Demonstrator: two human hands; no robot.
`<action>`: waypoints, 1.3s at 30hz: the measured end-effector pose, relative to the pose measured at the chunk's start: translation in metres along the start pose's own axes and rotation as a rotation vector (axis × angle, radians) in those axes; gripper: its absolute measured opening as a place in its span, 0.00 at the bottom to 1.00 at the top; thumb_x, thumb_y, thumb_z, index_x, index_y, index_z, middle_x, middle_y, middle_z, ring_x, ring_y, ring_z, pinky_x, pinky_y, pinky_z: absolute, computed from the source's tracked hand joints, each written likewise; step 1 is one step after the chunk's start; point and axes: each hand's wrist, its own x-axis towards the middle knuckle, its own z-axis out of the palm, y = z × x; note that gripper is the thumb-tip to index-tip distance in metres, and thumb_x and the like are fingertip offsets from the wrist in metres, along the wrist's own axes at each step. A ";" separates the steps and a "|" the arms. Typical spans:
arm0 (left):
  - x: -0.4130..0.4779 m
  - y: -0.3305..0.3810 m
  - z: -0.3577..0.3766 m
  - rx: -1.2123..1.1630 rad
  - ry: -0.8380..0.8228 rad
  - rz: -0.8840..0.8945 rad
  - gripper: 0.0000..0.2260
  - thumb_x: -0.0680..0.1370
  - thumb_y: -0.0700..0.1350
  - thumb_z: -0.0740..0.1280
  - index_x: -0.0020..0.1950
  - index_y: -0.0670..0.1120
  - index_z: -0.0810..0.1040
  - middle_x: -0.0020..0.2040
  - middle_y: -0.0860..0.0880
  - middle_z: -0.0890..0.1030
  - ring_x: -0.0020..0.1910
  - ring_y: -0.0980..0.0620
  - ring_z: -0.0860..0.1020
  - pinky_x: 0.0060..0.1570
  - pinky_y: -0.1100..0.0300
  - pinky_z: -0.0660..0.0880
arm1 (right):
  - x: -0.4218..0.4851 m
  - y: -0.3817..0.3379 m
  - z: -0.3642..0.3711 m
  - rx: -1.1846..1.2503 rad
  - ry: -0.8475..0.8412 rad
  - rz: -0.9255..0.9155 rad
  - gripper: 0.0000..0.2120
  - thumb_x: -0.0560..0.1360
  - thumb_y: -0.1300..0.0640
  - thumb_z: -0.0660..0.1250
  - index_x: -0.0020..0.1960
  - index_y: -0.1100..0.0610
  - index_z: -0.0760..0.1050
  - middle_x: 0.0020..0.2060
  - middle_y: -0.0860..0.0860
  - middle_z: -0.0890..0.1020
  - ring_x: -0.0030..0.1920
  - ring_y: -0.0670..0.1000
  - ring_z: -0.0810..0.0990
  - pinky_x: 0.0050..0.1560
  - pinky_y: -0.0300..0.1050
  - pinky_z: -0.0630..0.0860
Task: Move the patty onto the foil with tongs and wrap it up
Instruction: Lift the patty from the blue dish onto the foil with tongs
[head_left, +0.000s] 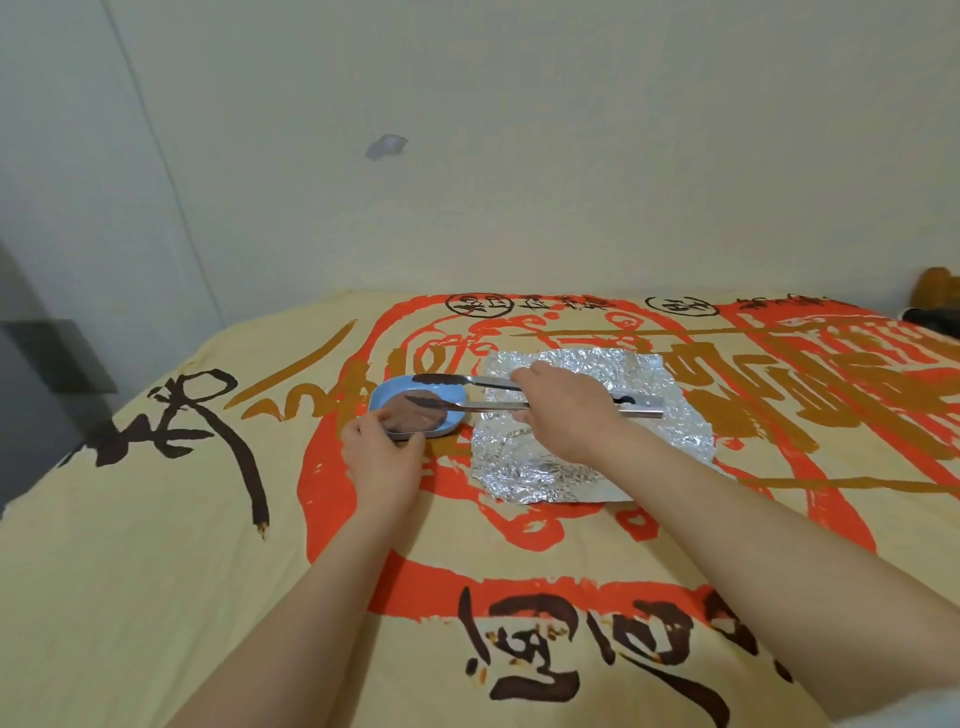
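A brown patty (418, 417) lies in a small blue plate (395, 392) on the patterned cloth. My left hand (382, 457) grips the plate's near edge. My right hand (563, 410) holds metal tongs (483, 384) with dark tips; the tips are spread apart above the plate, one over the patty and one over the far rim. A crinkled sheet of foil (524, 467) lies flat just right of the plate, partly under my right hand and the tong handles.
The yellow cloth (156, 571) with red and black printed characters covers the whole surface. A white wall stands behind it. A dark grey piece of furniture (36, 384) is at the left edge, and dark objects (935, 317) sit at the far right.
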 end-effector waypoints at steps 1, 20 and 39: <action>0.001 -0.001 0.000 0.006 -0.005 0.021 0.20 0.74 0.46 0.70 0.63 0.45 0.70 0.67 0.42 0.67 0.66 0.42 0.67 0.67 0.44 0.65 | 0.001 -0.001 0.000 -0.014 0.002 -0.012 0.17 0.79 0.50 0.63 0.65 0.55 0.68 0.52 0.52 0.76 0.48 0.55 0.77 0.38 0.48 0.67; 0.003 -0.007 0.005 0.016 0.067 0.099 0.13 0.77 0.42 0.66 0.61 0.43 0.73 0.69 0.43 0.70 0.65 0.45 0.71 0.62 0.51 0.68 | 0.033 0.002 -0.020 -0.330 -0.045 -0.186 0.19 0.76 0.55 0.67 0.66 0.51 0.70 0.58 0.51 0.78 0.58 0.56 0.74 0.57 0.56 0.67; 0.003 -0.009 0.005 0.042 0.046 0.167 0.13 0.78 0.39 0.64 0.61 0.44 0.76 0.69 0.44 0.71 0.71 0.48 0.65 0.67 0.52 0.63 | 0.018 -0.009 -0.004 -0.378 0.042 -0.200 0.26 0.70 0.67 0.68 0.65 0.53 0.71 0.55 0.53 0.77 0.55 0.57 0.72 0.55 0.54 0.66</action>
